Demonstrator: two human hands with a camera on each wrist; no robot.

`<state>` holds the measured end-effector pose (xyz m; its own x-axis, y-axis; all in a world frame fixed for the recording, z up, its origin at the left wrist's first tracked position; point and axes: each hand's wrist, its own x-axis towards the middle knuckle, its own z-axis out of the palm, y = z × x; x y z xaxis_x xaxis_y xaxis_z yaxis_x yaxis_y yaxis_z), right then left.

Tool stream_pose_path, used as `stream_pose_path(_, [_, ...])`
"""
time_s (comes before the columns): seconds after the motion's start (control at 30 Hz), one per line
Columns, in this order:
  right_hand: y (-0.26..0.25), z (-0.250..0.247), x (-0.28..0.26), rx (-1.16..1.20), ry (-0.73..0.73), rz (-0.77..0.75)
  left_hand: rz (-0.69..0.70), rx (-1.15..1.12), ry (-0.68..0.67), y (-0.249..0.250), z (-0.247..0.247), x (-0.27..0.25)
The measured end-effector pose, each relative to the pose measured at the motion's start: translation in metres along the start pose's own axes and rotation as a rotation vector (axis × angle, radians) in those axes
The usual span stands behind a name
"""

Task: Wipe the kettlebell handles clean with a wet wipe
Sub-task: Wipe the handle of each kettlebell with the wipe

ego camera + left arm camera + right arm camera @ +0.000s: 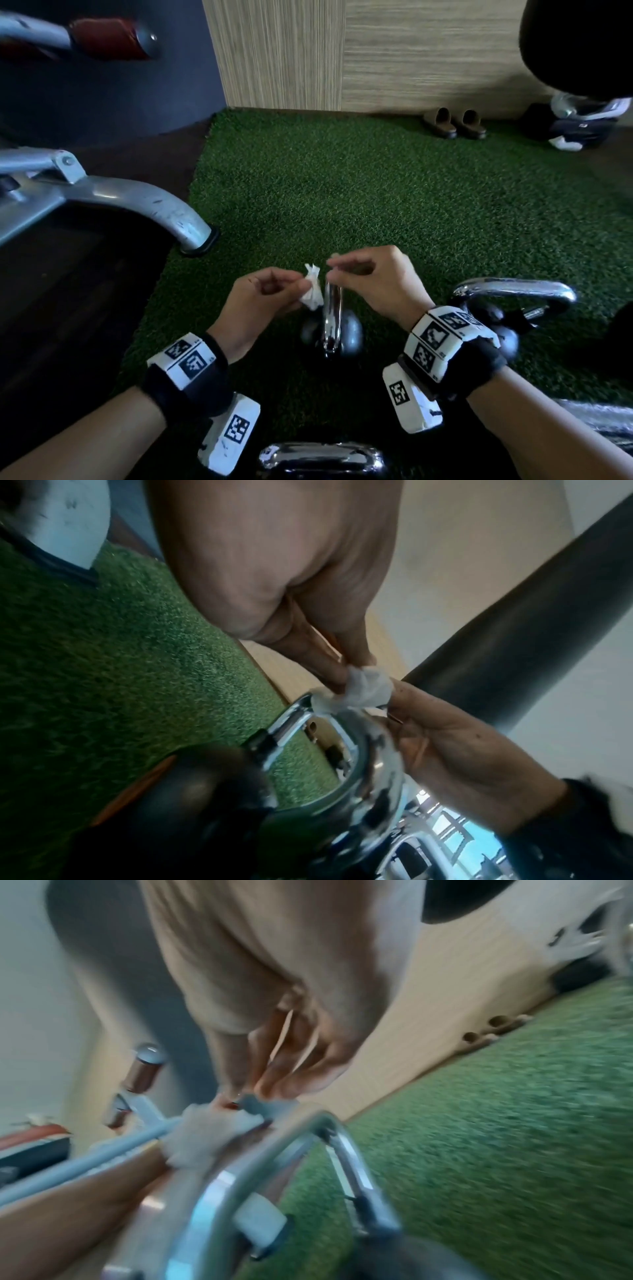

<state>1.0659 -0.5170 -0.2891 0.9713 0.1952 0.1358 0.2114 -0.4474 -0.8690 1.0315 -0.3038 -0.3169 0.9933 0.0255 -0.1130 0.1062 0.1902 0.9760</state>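
Observation:
A small kettlebell (350, 334) with a chrome handle (332, 317) stands on the green turf between my hands. My left hand (301, 286) pinches a crumpled white wet wipe (312, 291) against the top left of that handle. In the left wrist view the wipe (366, 689) sits on the handle's top (377, 772). My right hand (334, 267) hovers just above the handle with curled fingers. In the right wrist view its fingertips (263, 1092) pinch an edge of the wipe (202, 1139) over the handle (291, 1153).
A second kettlebell's chrome handle (513, 291) lies to the right and a third (322, 457) is near my body. A grey bench leg (154, 205) rests at the turf's left edge. Slippers (454, 123) and a bag (579, 128) sit by the far wall.

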Motion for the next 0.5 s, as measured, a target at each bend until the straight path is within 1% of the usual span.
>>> stream_pose_path(0.03, [-0.009, 0.002, -0.003, 0.033, -0.030, -0.019, 0.013, -0.036, -0.013, 0.005, 0.003, 0.002])
stream_pose_path(0.1, [-0.019, 0.008, -0.006, 0.118, -0.028, -0.025, 0.016, -0.080, -0.031, 0.013, 0.010, 0.004])
stream_pose_path(0.2, [-0.022, 0.012, -0.008, 0.269, -0.052, 0.023, -0.003, -0.152, -0.018, 0.021, 0.017, 0.003])
stream_pose_path(0.27, [-0.022, 0.010, -0.009, 0.307, -0.060, 0.030, -0.020, -0.165, -0.025, 0.025, 0.020, 0.003])
stream_pose_path(0.4, [-0.023, 0.009, -0.010, 0.298, 0.061, 0.030, -0.092, -0.132, -0.083, 0.032, 0.024, 0.005])
stream_pose_path(0.47, [-0.021, 0.010, -0.009, 0.303, 0.116, 0.046, -0.105, -0.115, -0.130, 0.038, 0.025, 0.004])
stream_pose_path(0.5, [-0.018, 0.010, -0.008, 0.306, 0.142, 0.057, -0.097, -0.064, -0.142, 0.037, 0.024, 0.005])
